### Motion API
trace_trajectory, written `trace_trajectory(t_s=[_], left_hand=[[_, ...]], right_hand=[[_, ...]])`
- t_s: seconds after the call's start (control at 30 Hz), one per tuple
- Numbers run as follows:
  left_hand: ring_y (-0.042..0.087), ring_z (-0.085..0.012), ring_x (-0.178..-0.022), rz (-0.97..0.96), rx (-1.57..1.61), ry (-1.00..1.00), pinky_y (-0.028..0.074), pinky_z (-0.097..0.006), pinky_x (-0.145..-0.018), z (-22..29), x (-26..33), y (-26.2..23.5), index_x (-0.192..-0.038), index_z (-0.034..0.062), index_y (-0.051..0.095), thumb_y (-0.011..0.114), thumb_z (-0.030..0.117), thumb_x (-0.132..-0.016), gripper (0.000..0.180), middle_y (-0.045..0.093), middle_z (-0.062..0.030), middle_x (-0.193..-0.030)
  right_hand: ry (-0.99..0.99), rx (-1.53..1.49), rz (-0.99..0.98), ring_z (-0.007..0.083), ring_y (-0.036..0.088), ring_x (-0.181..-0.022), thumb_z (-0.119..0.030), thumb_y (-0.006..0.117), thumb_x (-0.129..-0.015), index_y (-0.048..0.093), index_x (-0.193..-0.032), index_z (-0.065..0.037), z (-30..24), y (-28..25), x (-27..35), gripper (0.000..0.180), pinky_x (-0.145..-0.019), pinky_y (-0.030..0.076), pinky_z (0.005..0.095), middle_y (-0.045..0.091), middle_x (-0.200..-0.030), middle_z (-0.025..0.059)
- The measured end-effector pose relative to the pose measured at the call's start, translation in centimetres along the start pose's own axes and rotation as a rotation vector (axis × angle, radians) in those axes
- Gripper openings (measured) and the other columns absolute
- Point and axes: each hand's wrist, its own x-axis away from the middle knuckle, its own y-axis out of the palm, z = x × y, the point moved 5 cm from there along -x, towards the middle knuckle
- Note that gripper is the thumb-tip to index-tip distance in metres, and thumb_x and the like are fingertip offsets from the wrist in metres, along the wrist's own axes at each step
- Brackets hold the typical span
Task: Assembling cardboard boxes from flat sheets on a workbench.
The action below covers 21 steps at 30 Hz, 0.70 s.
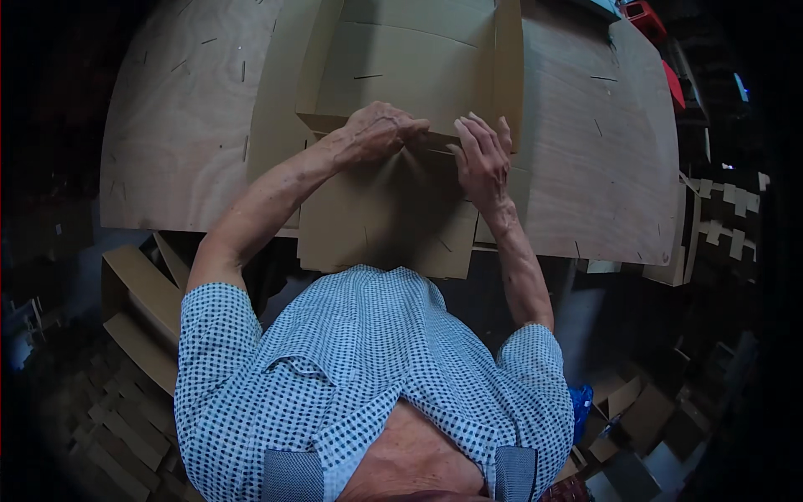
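Observation:
A brown cardboard box [418,58] lies open in front of me, its side walls standing up. From its near side a cardboard flap [343,230] hangs toward me over the table's front edge. My left hand [378,135] is closed, its fingers bent around the top of the box's near wall. To its right, my right hand [485,163] touches the same wall near the right corner. Its fingers are stretched out and the thumb stands apart. The lower part of the near wall is in shadow.
The box rests on a pale plywood table [188,117] with small dark slits or marks. Red objects [646,21] stand past its far right corner. Cardboard pieces [142,301] lean below the table on the left, and more cardboard [648,414] lies at lower right beside a blue plastic bag [580,410].

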Motion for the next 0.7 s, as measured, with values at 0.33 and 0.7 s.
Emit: trace_trajectory(t_s=[0.33, 0.7], left_hand=[[0.068, -0.0352, -0.089, -0.072, 0.059, 0.049, 0.053, -0.047, -0.071, -0.8, 0.3, 0.3, -0.104, 0.0106, 0.059, 0.057, 0.005, -0.085, 0.02, 0.07, -0.0124, -0.09], [0.067, -0.0376, -0.089, -0.029, 0.002, -0.005, 0.052, -0.048, -0.07, -1.5, -0.5, 0.1, -0.107, 0.0111, 0.059, 0.055, 0.004, -0.083, 0.026, 0.07, -0.0131, -0.092]], right_hand=[[0.055, -0.237, -0.631, 0.0338, 0.05, -0.134, -0.031, 0.074, -0.084, 0.07, -0.117, -0.005, -5.1, -2.7, 26.6, 0.042, -0.112, 0.038, 0.0566, 0.059, -0.137, 0.0147], [-0.168, -0.622, -0.615, 0.0291, 0.046, -0.138, -0.039, 0.069, -0.087, 0.066, -0.122, -0.007, -14.3, 8.8, 13.5, 0.048, -0.116, 0.033, 0.053, 0.057, -0.141, 0.0103]])
